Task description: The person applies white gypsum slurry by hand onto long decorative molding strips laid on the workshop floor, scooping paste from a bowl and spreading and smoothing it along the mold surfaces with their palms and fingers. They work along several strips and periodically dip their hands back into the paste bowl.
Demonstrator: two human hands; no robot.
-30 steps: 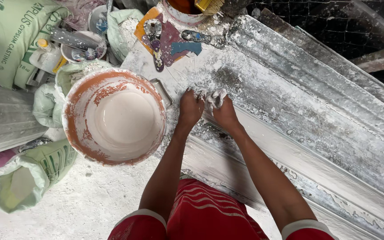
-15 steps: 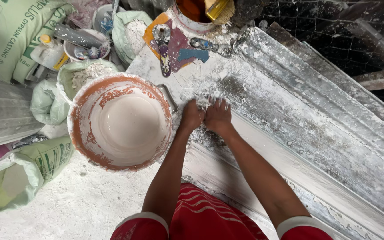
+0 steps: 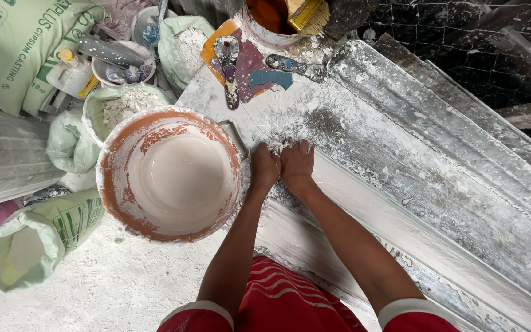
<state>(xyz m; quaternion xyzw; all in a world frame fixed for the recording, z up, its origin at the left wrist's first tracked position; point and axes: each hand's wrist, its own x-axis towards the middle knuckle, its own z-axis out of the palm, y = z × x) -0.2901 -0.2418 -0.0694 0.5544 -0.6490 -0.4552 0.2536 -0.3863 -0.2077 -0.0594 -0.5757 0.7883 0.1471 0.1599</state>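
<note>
Neither grip pinches anything: the left hand (image 3: 264,167) and right hand (image 3: 297,165) press flat, side by side, on white fibre strands (image 3: 273,132) lying on the plaster-dusted tabletop (image 3: 364,110), just beside the orange bucket (image 3: 170,175) of white plaster.

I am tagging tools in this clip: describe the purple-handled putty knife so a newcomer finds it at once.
From the big orange bucket of white mix, look up along the dusty white bench. The putty knife lies on an orange card, handle toward the hands; its purple handle distinguishes it from the plaster-caked scraper beside it.
</note>
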